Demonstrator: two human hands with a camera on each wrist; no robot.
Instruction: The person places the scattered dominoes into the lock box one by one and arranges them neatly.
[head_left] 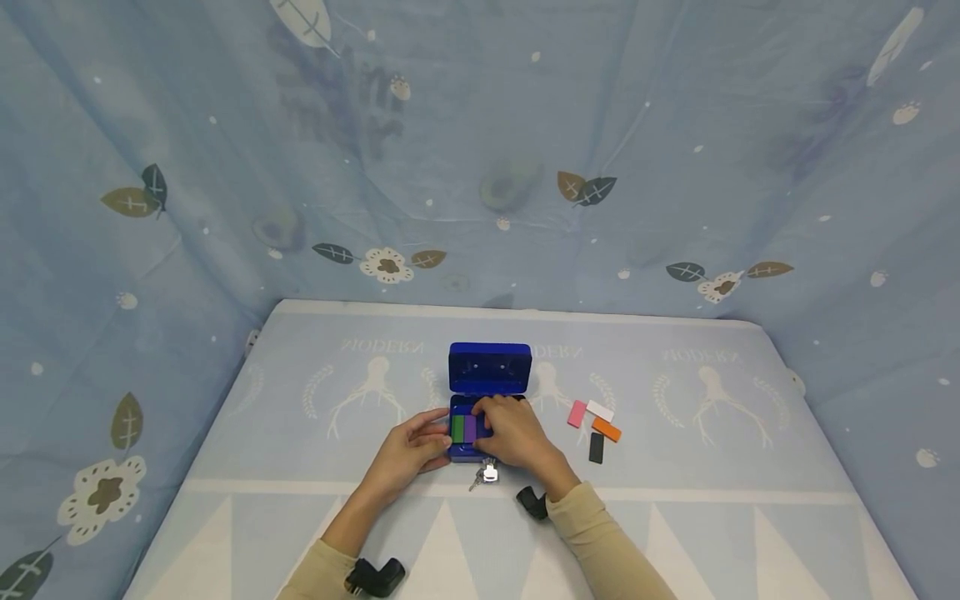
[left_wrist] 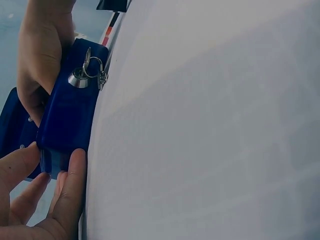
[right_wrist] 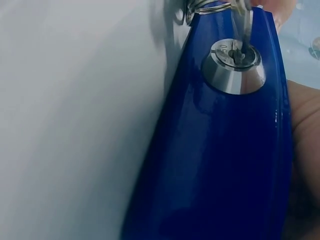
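Observation:
A blue metal cash box (head_left: 467, 455) stands on the table with its lid (head_left: 490, 367) raised. Inside, a green block (head_left: 458, 429) and a purple block (head_left: 470, 428) lie side by side. My left hand (head_left: 408, 450) rests its thumb and fingertips against the box's left end, the fingers fairly straight in the left wrist view. My right hand (head_left: 513, 432) reaches over the front into the box, thumb and index finger bent beside the purple block. Whatever lies under its palm is hidden. Keys (head_left: 490, 472) hang from the round lock (right_wrist: 234, 65) on the front face.
Right of the box lie a pink block (head_left: 577, 413), a white block (head_left: 600, 410), an orange block (head_left: 607, 429) and a black block (head_left: 596, 447). A blue patterned cloth (head_left: 480, 167) surrounds the table (head_left: 750, 467) at the back and sides.

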